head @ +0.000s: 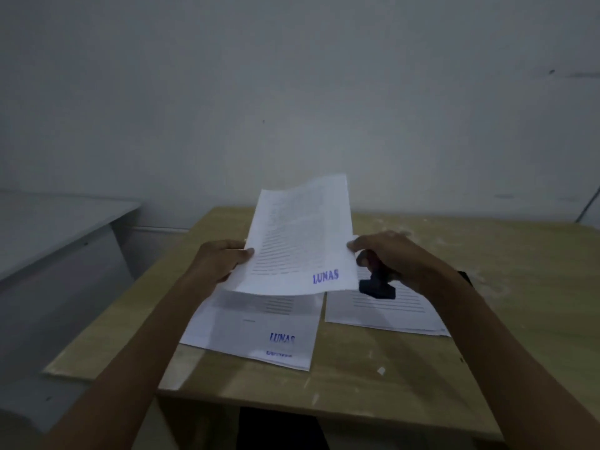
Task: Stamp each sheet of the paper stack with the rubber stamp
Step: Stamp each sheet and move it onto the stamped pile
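A stamped sheet (298, 235) is pinched by its two side edges and held lifted above the bench (406, 362): the left hand (220, 259) has its thumb on the printed face and its fingers curled behind the left edge, while the right hand (394, 258) nips the right edge between thumb and forefinger. The rubber stamp (376, 285) is also kept in the right hand, its handle tucked under the curled remaining fingers and its dark base hanging just over the right-hand pile (386, 311). A blue "LUNAS" mark (325, 276) is seen at the sheet's lower right corner. Beneath it, the left-hand pile (256, 332) is shown with the same mark on its top sheet and another peeking out below, so the lifted page is judged to be on its way to that stamped pile. For the transfer to go well, the sheet is best kept level and lowered squarely onto the left pile with edges aligned, the fresh ink is best left untouched, and the stamp base is best held clear of the paper until the next sheet on the right is exposed and flat
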